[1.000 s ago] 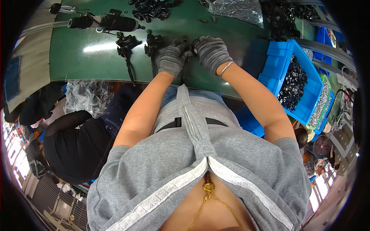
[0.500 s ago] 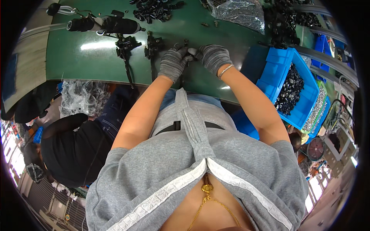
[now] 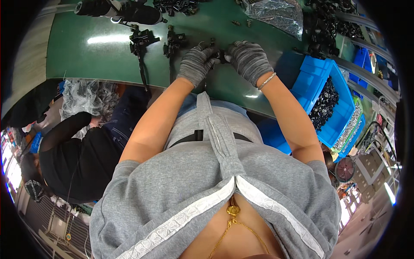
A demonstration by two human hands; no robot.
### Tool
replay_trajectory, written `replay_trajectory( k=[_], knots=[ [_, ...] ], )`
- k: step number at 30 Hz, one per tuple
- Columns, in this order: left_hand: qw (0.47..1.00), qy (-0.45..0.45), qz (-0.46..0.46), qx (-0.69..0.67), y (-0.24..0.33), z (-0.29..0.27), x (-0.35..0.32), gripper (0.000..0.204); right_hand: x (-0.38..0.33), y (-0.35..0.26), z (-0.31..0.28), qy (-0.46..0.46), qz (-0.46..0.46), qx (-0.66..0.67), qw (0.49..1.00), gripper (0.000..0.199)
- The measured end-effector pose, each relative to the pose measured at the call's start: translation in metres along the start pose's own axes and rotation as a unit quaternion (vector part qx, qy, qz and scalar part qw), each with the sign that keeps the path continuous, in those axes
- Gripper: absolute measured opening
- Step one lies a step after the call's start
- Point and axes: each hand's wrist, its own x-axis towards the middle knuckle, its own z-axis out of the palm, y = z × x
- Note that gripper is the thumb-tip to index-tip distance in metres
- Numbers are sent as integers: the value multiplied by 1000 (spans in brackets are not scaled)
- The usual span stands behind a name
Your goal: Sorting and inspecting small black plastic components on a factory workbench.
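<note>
bin of parts (image 3: 332,103) right of table (image 3: 99,60); bag (image 3: 276,13) behind.

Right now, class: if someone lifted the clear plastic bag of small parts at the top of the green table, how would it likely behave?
The clear plastic bag looks crinkled and slack, so it would probably sag and change shape. It seems full of small parts, so likely heavy for its size. Its glossy film may be slippery on the green table.
</note>
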Motion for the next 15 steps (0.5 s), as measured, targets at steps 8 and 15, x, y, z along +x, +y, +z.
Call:
replay_trajectory(
  k=[8,15],
  knots=[
    [999,-1,-13,-31,-9,10,0,41,10,-15,12,-51,5,-112,992,21],
    [999,-3,-25,-37,0,1,0,41,5,-14,21,-3,112,65,992,37]
  ],
)
